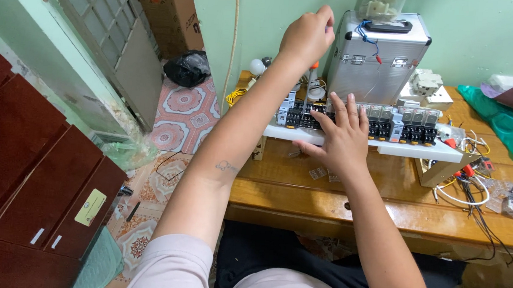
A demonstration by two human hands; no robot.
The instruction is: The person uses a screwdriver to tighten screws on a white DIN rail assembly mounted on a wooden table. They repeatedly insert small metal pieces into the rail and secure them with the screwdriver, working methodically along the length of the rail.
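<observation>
L hand (306, 35) is raised above the wooden table's (324, 201) back-left corner, fingers curled in loosely w/ nothing visible in its grip, just beside the aluminium case (380, 57) standing at the back edge. R hand (339, 137) lies flat, fingers spread, pressing on the row of relay modules (388, 121) on a white board (387, 147) across the table's middle. Loose wires (473, 193) sprawl toward the right edge, green plastic bag (507, 126) at the back-right corner.

Free passage is left along the worktop's (324, 204) bare front strip, while the back is blocked by the relay row (388, 121) and metal case (380, 57).
</observation>
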